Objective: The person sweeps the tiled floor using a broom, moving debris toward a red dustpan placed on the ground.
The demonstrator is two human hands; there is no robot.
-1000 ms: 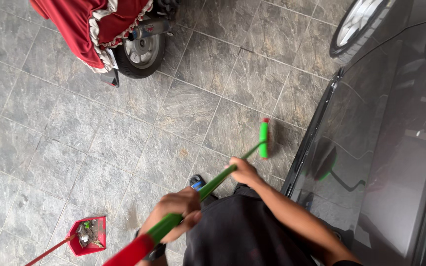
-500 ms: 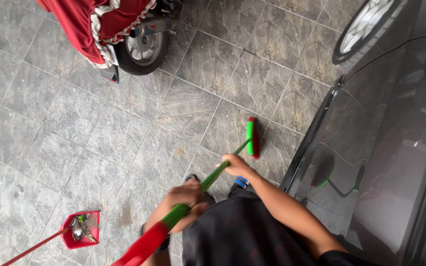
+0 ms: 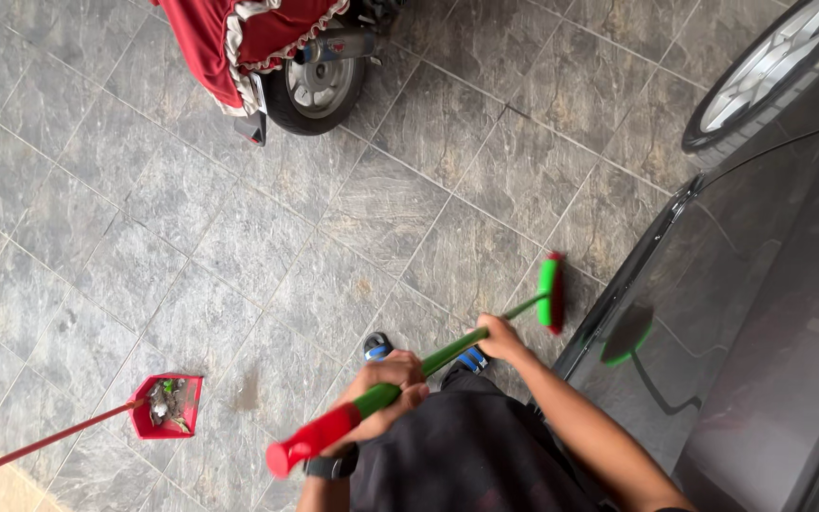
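A dark car (image 3: pixel 770 313) fills the right side over the grey tiled floor (image 3: pixel 239 237). Both hands wrap the broom (image 3: pixel 428 365): the right hand (image 3: pixel 497 338) has its fingers curled tight round the green shaft, and the left hand (image 3: pixel 386 393) clenches it nearer the red end. The brush head rests on the tiles beside the car. A red dustpan (image 3: pixel 171 406) sits well apart.

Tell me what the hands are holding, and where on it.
Both hold a broom by its handle: the left hand near the red upper end, the right hand lower on the green part, toward the head.
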